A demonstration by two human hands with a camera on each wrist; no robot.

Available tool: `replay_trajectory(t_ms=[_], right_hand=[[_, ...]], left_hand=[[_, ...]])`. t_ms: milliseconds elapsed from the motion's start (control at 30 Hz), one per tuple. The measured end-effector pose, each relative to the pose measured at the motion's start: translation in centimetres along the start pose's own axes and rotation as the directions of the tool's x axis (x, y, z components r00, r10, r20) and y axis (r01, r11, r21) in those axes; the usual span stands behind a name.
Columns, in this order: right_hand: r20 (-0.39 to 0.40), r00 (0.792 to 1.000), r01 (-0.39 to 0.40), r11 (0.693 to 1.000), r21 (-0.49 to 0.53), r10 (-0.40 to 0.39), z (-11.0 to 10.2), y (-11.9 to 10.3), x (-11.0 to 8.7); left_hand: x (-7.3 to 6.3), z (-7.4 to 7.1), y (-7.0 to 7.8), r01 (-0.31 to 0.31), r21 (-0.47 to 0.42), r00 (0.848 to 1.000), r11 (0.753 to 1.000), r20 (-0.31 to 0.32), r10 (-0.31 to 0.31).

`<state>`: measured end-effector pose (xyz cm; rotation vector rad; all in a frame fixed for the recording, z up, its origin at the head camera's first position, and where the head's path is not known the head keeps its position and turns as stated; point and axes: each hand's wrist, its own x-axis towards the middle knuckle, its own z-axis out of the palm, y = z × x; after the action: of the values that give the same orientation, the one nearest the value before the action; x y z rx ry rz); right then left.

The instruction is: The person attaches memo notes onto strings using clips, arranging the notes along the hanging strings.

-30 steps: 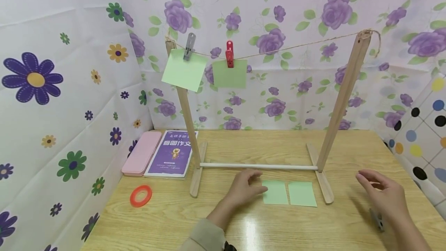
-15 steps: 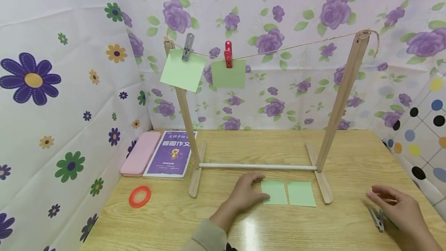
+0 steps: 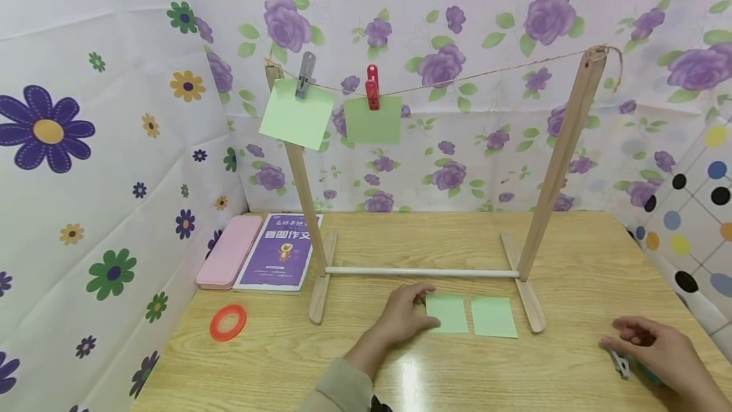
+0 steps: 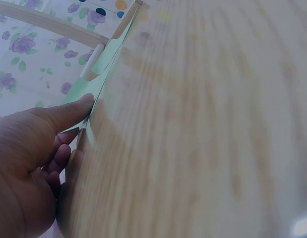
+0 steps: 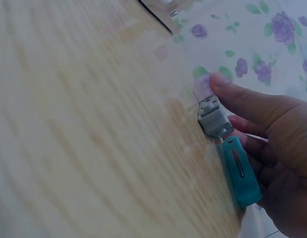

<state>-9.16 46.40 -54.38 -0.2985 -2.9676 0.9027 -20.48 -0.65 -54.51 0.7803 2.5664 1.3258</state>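
Two pale green sticky notes lie side by side on the table, the left note (image 3: pixel 450 314) and the right note (image 3: pixel 494 317). My left hand (image 3: pixel 402 315) is at the left note's edge, thumb touching its near left corner, fingers bent beside it. At the right, my right hand (image 3: pixel 666 350) reaches down around a grey clip (image 5: pixel 214 119), thumb on one side and fingers on the other; no firm grip shows. Beside that clip and close to the fingers lies a teal clip (image 5: pixel 241 173), mostly hidden by the hand in the head view.
A wooden frame (image 3: pixel 551 189) carries a twine (image 3: pixel 474 75). From it hang two green notes, under a grey clip (image 3: pixel 305 75) and a red clip (image 3: pixel 372 88). Leftward lie a pink case (image 3: pixel 230 252), a purple booklet (image 3: pixel 278 253) and an orange-red tape ring (image 3: pixel 228 322).
My right hand has moved right and down to the clips, its thumb now at the grey one. The left hand has barely shifted beside the left note.
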Motion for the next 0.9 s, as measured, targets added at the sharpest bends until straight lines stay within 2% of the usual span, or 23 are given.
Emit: replay_trajectory(t_ms=[100, 233, 367, 467, 600, 700, 900], right_hand=[[0.037, 0.999, -0.012, 1.000, 0.013, 0.012, -0.1, -0.2, 0.1], [0.037, 0.999, 0.006, 0.999, 0.041, -0.007, 0.1, -0.5, 0.1], [-0.005, 0.998, 0.068, 0.996, 0.063, -0.068, 0.7, -0.9, 0.0], [-0.052, 0.993, 0.111, 0.993, 0.040, -0.109, 1.1, -1.3, 0.0], [-0.123, 0.973, 0.201, 0.979, 0.020, -0.197, 1.7, -1.8, 0.1], [-0.142, 0.959, 0.250, 0.968, 0.030, -0.244, 2.0, -2.2, 0.3], [-0.177, 0.967, 0.189, 0.982, 0.004, -0.185, 1.5, -2.4, 0.6]], left_hand=[[0.0, -0.1, -0.1, -0.012, -0.005, 1.000, 1.000, 0.005, 0.012], [-0.1, -0.3, -0.1, -0.017, -0.011, 1.000, 1.000, 0.010, 0.017], [-0.1, -0.4, -0.2, -0.021, -0.014, 1.000, 1.000, 0.013, 0.021], [-0.1, -0.5, -0.2, -0.025, -0.016, 1.000, 1.000, 0.015, 0.025], [-0.2, -0.5, -0.2, -0.029, -0.023, 0.999, 0.999, 0.019, 0.030], [-0.2, -0.4, -0.3, -0.033, -0.023, 0.999, 0.999, 0.021, 0.033], [-0.1, -0.4, -0.5, -0.038, -0.019, 0.999, 0.999, 0.024, 0.039]])
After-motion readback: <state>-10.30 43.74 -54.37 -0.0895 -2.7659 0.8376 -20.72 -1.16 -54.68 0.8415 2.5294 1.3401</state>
